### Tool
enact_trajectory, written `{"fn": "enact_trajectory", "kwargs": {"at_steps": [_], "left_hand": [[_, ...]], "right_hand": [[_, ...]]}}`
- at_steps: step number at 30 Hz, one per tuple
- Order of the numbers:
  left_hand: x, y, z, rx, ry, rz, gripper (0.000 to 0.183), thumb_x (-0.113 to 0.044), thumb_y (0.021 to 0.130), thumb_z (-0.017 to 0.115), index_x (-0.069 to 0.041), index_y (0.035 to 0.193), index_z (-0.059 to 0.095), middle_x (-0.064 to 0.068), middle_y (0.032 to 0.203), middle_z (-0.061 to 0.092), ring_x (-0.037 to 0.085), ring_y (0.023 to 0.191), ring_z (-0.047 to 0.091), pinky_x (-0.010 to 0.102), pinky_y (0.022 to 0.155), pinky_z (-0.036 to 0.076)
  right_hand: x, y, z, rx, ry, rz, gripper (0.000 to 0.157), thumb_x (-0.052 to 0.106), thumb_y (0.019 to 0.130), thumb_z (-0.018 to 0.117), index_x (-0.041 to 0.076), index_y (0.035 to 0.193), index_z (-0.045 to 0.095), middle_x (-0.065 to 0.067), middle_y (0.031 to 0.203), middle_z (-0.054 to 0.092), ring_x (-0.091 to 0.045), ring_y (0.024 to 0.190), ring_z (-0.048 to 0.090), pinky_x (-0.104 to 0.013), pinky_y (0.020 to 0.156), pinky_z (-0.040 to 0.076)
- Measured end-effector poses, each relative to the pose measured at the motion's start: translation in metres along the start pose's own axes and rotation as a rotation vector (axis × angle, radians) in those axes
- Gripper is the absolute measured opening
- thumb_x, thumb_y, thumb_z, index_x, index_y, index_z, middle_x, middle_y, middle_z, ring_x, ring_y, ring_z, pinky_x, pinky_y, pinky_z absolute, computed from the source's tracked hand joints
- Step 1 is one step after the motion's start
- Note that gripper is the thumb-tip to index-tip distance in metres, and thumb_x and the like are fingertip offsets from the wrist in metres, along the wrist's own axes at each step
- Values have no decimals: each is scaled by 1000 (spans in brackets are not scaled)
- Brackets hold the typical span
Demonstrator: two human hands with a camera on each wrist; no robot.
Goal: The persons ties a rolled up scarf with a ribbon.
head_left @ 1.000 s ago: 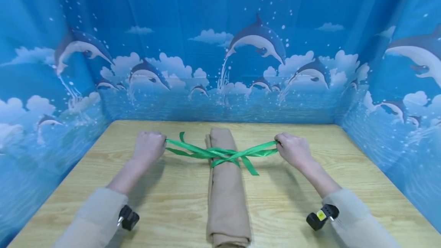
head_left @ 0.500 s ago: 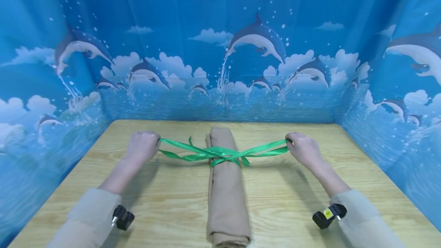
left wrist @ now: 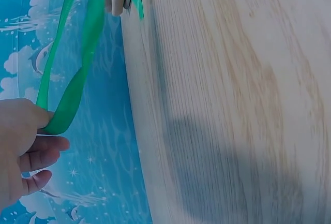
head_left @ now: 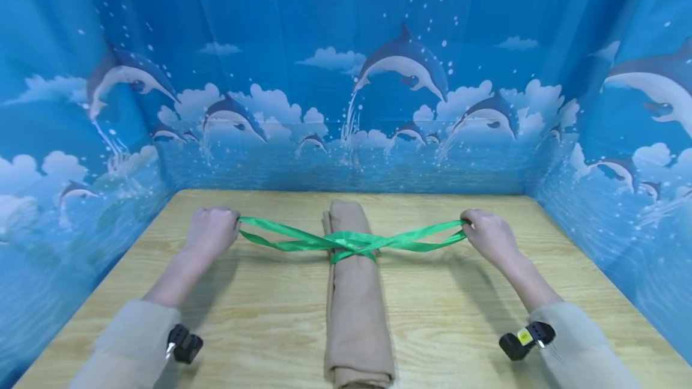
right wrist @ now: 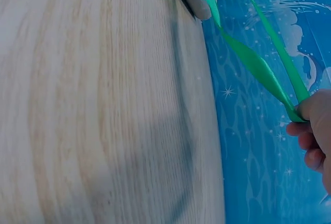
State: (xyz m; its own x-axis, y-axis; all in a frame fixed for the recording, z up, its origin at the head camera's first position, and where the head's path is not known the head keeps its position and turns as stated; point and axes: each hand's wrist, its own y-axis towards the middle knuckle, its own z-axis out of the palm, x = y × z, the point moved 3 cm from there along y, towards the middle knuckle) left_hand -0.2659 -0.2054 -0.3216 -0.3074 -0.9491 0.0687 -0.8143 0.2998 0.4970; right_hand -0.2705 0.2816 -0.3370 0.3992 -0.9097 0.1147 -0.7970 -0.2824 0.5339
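A rolled brown cloth (head_left: 359,317) lies lengthwise on the table, wrapped near its far end by a green ribbon (head_left: 351,240). The ribbon crosses itself on top of the roll, and a loop stretches out to each side. My left hand (head_left: 212,233) pinches the left loop's end between thumb and finger, with the other fingers loosely curled in the left wrist view. On the opposite side, my right hand (head_left: 491,236) pinches the end of the right loop. Both hands are above the table, well apart from the roll. The crossing's underside is hidden.
The wooden table (head_left: 259,329) has a light grain. A blue curtain (head_left: 303,161) printed with dolphins stands behind it and along both sides. Small black cameras (head_left: 184,344) sit at both sleeves.
Both hands have moved outward, away from each other, drawing the ribbon loops longer. The loose ribbon tails near the roll have pulled in and shortened. The cloth roll has stayed in place.
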Motion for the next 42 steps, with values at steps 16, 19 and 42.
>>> {"fn": "enact_trajectory", "kwargs": {"at_steps": [16,19,42], "left_hand": [[17,-10,-5,56,20,-21,17,-1,79,57,-2,62,59,5,55,49,22,49,46,41,52,36],[20,-11,-5,46,22,-20,16,0,79,57,-1,62,58,7,55,50,23,49,48,42,51,39],[41,-31,-17,109,166,41,16,11,70,54,-3,62,57,5,56,43,24,53,46,45,56,38]], "right_hand": [[-15,-6,-10,-10,15,43,11,-9,78,59,-9,88,64,-23,81,64,-36,69,62,-45,58,50],[-19,-7,-13,-15,5,44,11,-8,79,58,-10,89,64,-25,83,64,-38,72,62,-47,60,50],[-49,-27,-23,127,-190,14,9,1,79,62,-3,83,69,-12,71,56,-27,57,55,-37,42,41]]}}
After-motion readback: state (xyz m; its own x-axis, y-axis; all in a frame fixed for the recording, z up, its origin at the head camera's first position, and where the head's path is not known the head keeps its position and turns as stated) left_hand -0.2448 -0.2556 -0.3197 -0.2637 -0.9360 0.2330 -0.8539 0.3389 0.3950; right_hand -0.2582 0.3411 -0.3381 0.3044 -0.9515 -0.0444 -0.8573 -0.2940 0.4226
